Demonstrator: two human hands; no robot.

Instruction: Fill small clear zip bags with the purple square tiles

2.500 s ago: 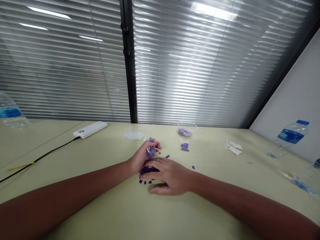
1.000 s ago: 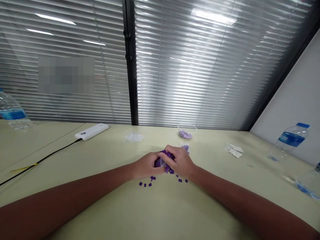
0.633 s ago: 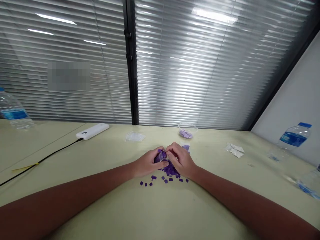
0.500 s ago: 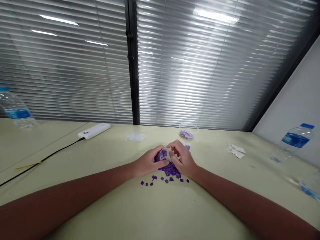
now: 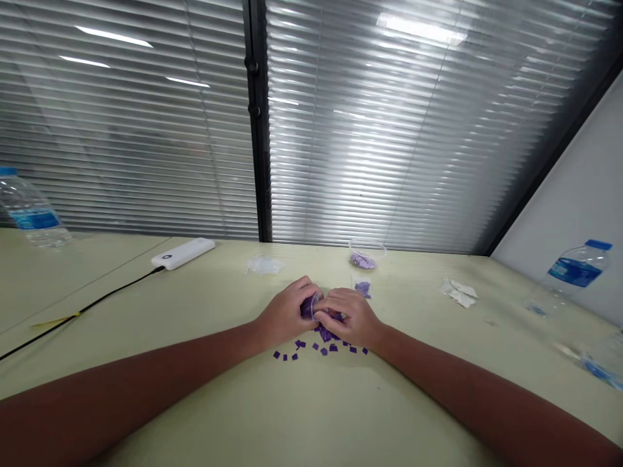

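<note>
**Both my hands closed in on a small bag at table centre.**
Left hand [image 5: 285,313] curled around the clear plastic bag [image 5: 309,307] of purple bits; right hand [image 5: 349,318] pressed against it, fingers bent in, grip unclear from here. Loose purple squares [image 5: 316,349] scattered on the table [image 5: 413,395] just below both hands. Clear cup [image 5: 366,261] of lilac pieces sits beyond, near a small purple-filled packet [image 5: 362,288].
</note>
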